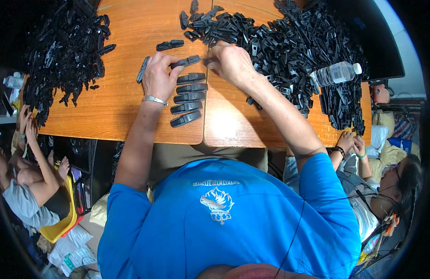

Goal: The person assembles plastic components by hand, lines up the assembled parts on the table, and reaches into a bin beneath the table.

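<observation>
Between the thumb and forefinger of my left hand (158, 78) is a long black plastic piece (189, 60), shaped like a clip, just above the table. My right hand (231, 63) is to its right with fingertips pinched together; anything in them is hidden. Below the held piece, several similar black pieces lie in a neat column, the top one (190, 77) closest to my left thumb. Another black piece (143, 69) lies against the outer side of my left hand. A further one (170, 44) rests on the table beyond it.
A big heap of black parts (289, 60) spreads across the right and far side, with a clear plastic bottle (335, 73) lying on it. Another dark heap (66, 51) covers the left of the wooden table (131, 28). Other people's hands rest at the left and right table edges.
</observation>
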The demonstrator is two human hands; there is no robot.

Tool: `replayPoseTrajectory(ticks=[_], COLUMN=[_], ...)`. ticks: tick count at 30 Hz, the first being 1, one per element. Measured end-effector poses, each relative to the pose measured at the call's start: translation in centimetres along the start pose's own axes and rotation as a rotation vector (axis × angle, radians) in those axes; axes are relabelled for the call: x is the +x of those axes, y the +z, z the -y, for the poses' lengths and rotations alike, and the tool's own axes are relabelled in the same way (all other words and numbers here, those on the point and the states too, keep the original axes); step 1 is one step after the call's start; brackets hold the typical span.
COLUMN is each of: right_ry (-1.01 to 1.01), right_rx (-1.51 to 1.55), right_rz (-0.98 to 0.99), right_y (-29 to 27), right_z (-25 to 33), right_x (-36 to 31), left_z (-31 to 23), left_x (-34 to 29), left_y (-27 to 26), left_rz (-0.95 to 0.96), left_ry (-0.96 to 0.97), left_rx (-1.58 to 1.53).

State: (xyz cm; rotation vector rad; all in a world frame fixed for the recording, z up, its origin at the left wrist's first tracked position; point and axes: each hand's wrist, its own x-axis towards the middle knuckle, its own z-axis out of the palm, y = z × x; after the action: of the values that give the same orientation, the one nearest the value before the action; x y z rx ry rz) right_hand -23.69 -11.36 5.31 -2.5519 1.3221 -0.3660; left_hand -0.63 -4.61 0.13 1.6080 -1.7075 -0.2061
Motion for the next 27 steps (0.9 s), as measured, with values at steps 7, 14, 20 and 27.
replayPoseTrajectory(ticks=[7, 14, 20, 27], right_ry=[-0.125, -0.245, -0.377, -0.385], right_rx=[0.161, 0.223, 0.289, 0.354], right_rz=[-0.201, -0.202, -0.137, 0.05], right_y=[2.8, 3.1, 4.0, 3.7], right_z=[-0.1, -2.2, -1.0, -1.5], right_x=[1.6, 2.3, 4.2, 3.4], left_z=[0.1, 0.5, 0.8, 1.2], left_x=[0.2, 0.4, 0.7, -0.6], left_y=[0.5, 0.6, 1.4, -0.6], left_rz=[0.03, -0.013, 0.025, 0.081], left_ry=[-0.014, 0.061, -0.029, 0.089], left_rx=[-0.033, -0.022, -0.165, -0.083])
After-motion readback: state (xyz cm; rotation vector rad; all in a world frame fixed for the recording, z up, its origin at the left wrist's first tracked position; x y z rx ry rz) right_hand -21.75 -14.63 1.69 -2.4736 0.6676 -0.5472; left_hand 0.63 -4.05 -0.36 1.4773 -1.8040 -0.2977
